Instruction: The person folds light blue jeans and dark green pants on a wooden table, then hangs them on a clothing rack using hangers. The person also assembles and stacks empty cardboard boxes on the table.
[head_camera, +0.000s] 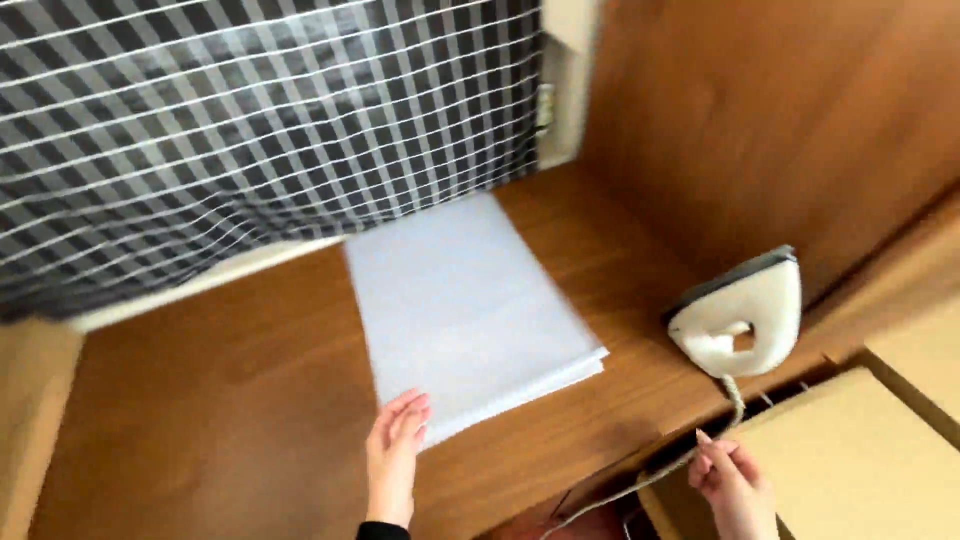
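Fingers of the left hand (393, 450) rest flat and open on the folded white cloth (465, 305), whose long axis runs from frame top to bottom; the right hand (733, 480) pinches the cord (735, 395) of the upright iron (742, 315), right of centre.

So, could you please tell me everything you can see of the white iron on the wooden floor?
The iron is white with a grey soleplate, which shows only as a dark edge. It stands upright on its heel on the brown wooden floor, near a wooden wall. Its handle forms a loop with an opening through it. A pale braided cord leaves its base and runs down to the right hand, which grips the cord; the hand does not touch the iron's body. It stands apart from the folded white cloth.
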